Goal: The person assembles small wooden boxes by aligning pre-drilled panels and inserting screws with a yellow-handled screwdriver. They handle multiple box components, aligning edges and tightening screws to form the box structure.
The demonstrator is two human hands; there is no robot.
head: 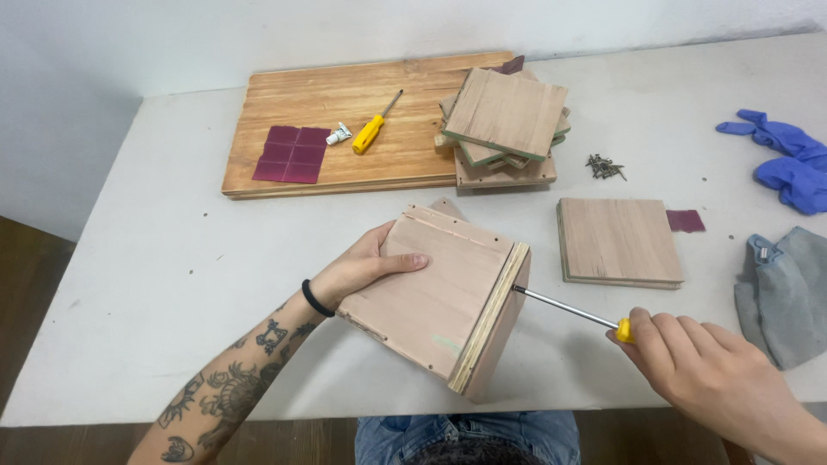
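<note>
My left hand [366, 265] grips the left edge of a small box made of wooden panels [435, 297], thumb lying on its top face, holding it tilted on the white table [155, 284]. My right hand [711, 370] is closed around the yellow handle of a screwdriver [568, 310]. Its metal shaft points left, with the tip against the box's right side panel.
A large wooden board [345, 103] at the back carries dark red sandpaper squares [293, 153], a small tube [338, 133] and a second yellow screwdriver [372, 127]. Beside it are a stack of wooden panels [504, 120], loose screws [605, 167], a single panel [618, 241], blue gloves [788, 159] and a grey cloth [788, 293].
</note>
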